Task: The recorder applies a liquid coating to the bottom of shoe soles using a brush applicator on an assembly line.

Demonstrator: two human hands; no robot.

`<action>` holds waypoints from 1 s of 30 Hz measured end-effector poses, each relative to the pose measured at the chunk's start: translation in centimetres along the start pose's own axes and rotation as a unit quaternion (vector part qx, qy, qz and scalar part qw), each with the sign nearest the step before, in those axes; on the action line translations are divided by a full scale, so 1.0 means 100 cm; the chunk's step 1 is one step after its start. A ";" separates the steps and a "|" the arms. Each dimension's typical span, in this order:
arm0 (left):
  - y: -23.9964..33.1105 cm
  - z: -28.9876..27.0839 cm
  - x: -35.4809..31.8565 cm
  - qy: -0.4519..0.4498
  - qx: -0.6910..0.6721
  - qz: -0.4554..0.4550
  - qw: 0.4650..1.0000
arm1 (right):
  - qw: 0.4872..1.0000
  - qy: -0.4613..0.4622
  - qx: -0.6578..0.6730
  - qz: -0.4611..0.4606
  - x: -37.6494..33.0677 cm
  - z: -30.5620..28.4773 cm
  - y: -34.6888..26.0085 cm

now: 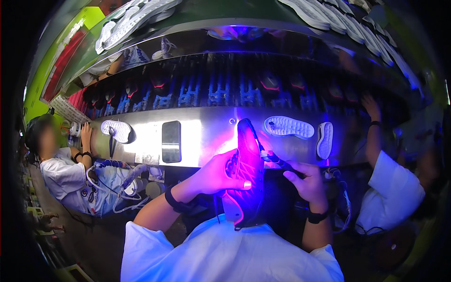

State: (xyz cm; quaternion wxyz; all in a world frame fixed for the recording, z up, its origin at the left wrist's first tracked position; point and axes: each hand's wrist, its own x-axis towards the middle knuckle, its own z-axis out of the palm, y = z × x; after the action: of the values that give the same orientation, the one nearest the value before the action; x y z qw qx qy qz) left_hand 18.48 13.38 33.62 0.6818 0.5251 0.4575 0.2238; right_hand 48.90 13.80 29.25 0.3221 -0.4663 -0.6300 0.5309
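My left hand (218, 174) is closed around a dark shoe upper (249, 174), its thumb across the side. The upper stands toe away from me, lit pink and violet, with a pink-edged collar at the near end. In my right hand (305, 181) is a dark-handled brush (277, 160), its tip touching the right lower edge of the upper near the forefoot. White shoe soles lie on the metal bench beyond: one sole (289, 127) flat to the right of the toe, another sole (324, 140) turned lengthwise farther right.
A dark phone (171, 141) lies on the bench (216, 122) left of me. Another white sole (117, 131) has a brush on it. Behind runs a conveyor (218, 89) carrying dark uppers. Co-workers sit at left (66, 174) and right (390, 188). Soles (136, 23) line the upper shelf.
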 end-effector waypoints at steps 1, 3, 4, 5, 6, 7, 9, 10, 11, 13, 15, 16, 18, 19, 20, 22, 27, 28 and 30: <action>-0.001 0.001 0.003 0.001 -0.032 -0.012 0.999 | 1.000 0.004 -0.015 -0.005 0.000 0.001 0.006; -0.004 0.003 0.008 0.001 -0.066 -0.027 0.997 | 1.000 0.017 -0.024 -0.004 -0.001 0.005 0.016; -0.008 0.003 0.012 0.002 -0.079 -0.033 0.996 | 0.999 0.029 -0.035 -0.007 -0.002 0.007 0.021; -0.011 0.004 0.014 0.004 -0.092 -0.039 0.995 | 0.999 0.028 -0.034 -0.003 -0.003 0.009 0.025; -0.014 0.005 0.015 0.004 -0.095 -0.043 0.995 | 0.999 0.027 -0.017 -0.008 -0.006 0.012 0.027; -0.017 0.005 0.017 0.005 -0.114 -0.048 0.992 | 1.000 0.026 0.000 -0.012 -0.010 0.015 0.031; -0.020 0.006 0.017 0.007 -0.140 -0.056 0.989 | 1.000 -0.013 0.015 0.023 -0.026 0.014 0.040; -0.019 0.004 0.017 0.020 -0.153 -0.046 0.987 | 0.997 -0.048 0.031 0.052 -0.035 0.014 0.046; -0.018 0.003 0.017 0.033 -0.166 -0.036 0.985 | 0.994 -0.055 0.073 0.055 -0.047 0.013 0.052; -0.019 -0.002 0.015 0.036 -0.154 -0.041 0.987 | 0.989 -0.082 0.083 0.089 -0.057 0.002 0.045; -0.020 -0.003 0.012 0.033 -0.170 -0.034 0.984 | 0.981 -0.103 0.058 0.153 -0.060 -0.005 0.027; -0.015 -0.003 0.012 0.028 -0.142 -0.021 0.989 | 0.980 -0.102 0.056 0.161 -0.056 -0.004 0.020; -0.017 0.001 0.007 0.029 -0.161 -0.045 0.985 | 0.988 -0.065 0.043 0.130 -0.042 0.001 0.008; -0.017 0.002 0.006 0.025 -0.166 -0.043 0.985 | 0.991 -0.051 0.042 0.117 -0.042 0.003 0.015; -0.017 0.003 0.004 0.048 -0.179 -0.042 0.982 | 0.991 -0.049 0.038 0.120 -0.042 0.001 0.014; -0.021 0.002 -0.001 0.072 -0.182 -0.032 0.980 | 0.998 -0.065 0.011 0.001 -0.042 -0.004 0.013; -0.025 0.002 -0.007 0.124 -0.177 -0.011 0.976 | 0.992 -0.119 -0.021 0.035 -0.059 -0.029 -0.009; -0.026 0.004 -0.007 0.130 -0.179 -0.012 0.975 | 0.991 -0.124 -0.041 0.042 -0.064 -0.030 -0.010; -0.027 0.008 -0.008 0.152 -0.175 -0.030 0.972 | 0.993 -0.105 -0.047 0.009 -0.071 -0.028 -0.008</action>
State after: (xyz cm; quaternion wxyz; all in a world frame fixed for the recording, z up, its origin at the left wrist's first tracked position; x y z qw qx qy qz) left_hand 18.34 11.45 31.47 0.6917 0.3435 0.5255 0.3570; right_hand 53.75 8.26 31.26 0.2273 -0.4282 -0.6804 0.5496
